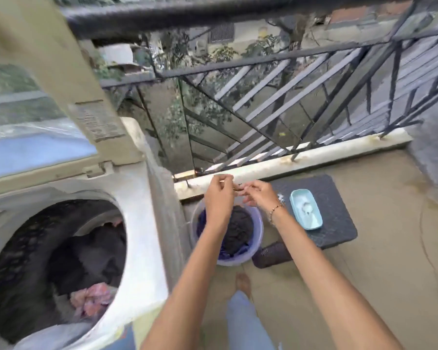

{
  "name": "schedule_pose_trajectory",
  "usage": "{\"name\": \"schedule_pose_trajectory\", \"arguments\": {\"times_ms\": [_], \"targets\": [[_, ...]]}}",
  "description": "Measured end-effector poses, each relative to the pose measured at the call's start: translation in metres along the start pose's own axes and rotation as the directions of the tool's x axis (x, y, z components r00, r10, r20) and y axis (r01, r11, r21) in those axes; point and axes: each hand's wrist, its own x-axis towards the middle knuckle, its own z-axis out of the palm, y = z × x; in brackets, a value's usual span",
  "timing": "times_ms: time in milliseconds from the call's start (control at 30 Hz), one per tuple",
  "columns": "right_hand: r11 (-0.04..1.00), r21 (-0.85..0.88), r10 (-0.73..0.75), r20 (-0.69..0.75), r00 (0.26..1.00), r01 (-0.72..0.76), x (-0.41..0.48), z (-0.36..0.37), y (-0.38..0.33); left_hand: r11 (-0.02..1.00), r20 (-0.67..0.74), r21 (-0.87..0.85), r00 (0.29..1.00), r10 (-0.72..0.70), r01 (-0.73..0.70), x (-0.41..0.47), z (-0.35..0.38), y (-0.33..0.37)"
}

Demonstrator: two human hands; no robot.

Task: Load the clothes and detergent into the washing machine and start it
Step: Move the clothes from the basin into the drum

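Note:
The top-loading washing machine (137,223) stands at the left with its lid (48,79) raised. Dark clothes (91,256) and a pink garment (92,299) lie in its drum. On the floor beside it, a purple bucket (257,238) holds dark and blue clothes (238,231). A light blue tray (306,209) with white detergent powder rests on a dark stool (339,223). My left hand (219,195) and my right hand (259,194) meet above the bucket, fingertips pinched on a small thin item (236,187) that I cannot identify.
A metal balcony railing (288,102) on a low pale kerb (314,155) runs behind the bucket and stool. A dark woven object (271,253) lies under the stool's edge. My bare foot (243,282) and pale trouser leg stand on the tan floor.

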Motion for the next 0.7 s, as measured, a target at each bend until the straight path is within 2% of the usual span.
{"name": "schedule_pose_trajectory", "arguments": {"times_ms": [133, 233, 333, 500, 700], "targets": [[0.985, -0.101, 0.145, 0.022, 0.989, -0.142, 0.062, -0.018, 0.057, 0.975, -0.036, 0.065, 0.977, -0.212, 0.214, 0.047, 0.054, -0.08], [0.946, -0.198, 0.269, 0.049, 0.962, -0.255, 0.106, -0.02, 0.118, 0.902, -0.096, 0.054, 0.902, -0.422, 0.428, 0.074, 0.072, -0.148], [0.897, -0.323, 0.343, 0.076, 0.936, -0.302, 0.145, -0.015, 0.177, 0.813, -0.12, 0.033, 0.81, -0.574, 0.582, 0.093, 0.076, -0.204], [0.828, -0.448, 0.417, 0.092, 0.904, -0.337, 0.197, 0.001, 0.245, 0.721, -0.085, 0.008, 0.719, -0.69, 0.693, 0.124, 0.074, -0.287], [0.75, -0.608, 0.409, 0.12, 0.905, -0.259, 0.26, 0.021, 0.309, 0.651, -0.07, 0.031, 0.651, -0.756, 0.759, 0.156, 0.079, -0.358]]}}
